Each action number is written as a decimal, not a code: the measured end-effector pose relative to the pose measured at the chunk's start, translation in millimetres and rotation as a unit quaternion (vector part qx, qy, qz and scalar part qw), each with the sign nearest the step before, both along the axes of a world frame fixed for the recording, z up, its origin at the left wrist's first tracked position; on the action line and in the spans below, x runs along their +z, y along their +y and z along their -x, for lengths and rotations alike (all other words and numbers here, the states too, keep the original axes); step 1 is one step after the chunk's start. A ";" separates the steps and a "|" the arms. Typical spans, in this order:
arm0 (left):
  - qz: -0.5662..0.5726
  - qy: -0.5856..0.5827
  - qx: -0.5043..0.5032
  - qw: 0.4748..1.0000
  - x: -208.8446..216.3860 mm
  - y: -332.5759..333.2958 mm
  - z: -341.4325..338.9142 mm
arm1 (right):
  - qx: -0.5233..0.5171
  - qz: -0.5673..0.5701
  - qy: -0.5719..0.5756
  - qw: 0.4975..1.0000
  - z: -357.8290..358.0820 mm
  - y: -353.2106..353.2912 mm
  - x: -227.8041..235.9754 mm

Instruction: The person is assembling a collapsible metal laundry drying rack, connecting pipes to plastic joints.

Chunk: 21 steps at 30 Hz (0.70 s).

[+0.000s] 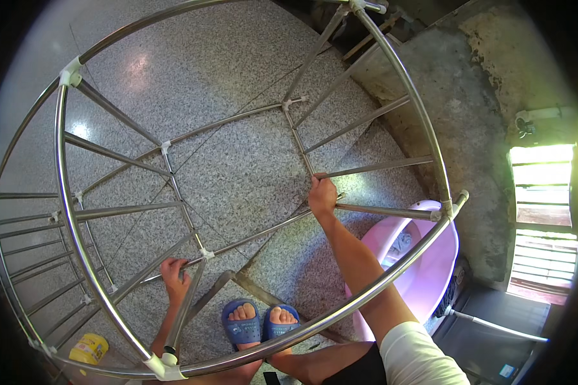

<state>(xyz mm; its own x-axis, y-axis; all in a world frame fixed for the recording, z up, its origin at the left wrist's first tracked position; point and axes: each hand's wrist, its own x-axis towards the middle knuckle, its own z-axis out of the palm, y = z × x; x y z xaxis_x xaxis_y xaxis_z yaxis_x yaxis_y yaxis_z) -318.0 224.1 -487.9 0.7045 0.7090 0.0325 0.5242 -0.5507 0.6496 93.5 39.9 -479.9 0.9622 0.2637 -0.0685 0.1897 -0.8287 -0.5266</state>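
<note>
A large frame of shiny metal tubes (pixel 60 141) with white plastic corner joints (pixel 70 72) surrounds my legs and spreads across most of the view. My right hand (pixel 322 194) is closed around a lower tube on the right side, where an upright bar meets it. Low on the left, my left hand (pixel 173 277) has its fingers bent around a lower tube, just left of a white joint (pixel 207 255). An upright bar passes close beside that hand, and part of its grip is hidden.
A pink plastic tub (pixel 442 256) stands on the right, partly behind the frame. A yellow bucket (pixel 88 348) sits at the lower left. My feet wear blue slippers (pixel 243 330) on the speckled floor. A rough concrete wall (pixel 443 83) and a dark chair (pixel 488 340) are at right.
</note>
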 end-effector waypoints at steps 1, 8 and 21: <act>0.002 -0.001 0.002 1.000 0.5 -0.2 0.0 | 0.002 0.002 -0.011 1.000 0.8 -0.5 0.4; 0.022 -0.019 0.011 1.000 0.2 -2.4 -0.7 | -0.042 -0.021 0.000 0.999 -8.1 -6.4 -9.4; 0.012 0.023 -0.015 1.000 -0.1 -1.9 8.3 | -0.015 -0.058 -0.001 0.998 -4.8 -10.9 -16.9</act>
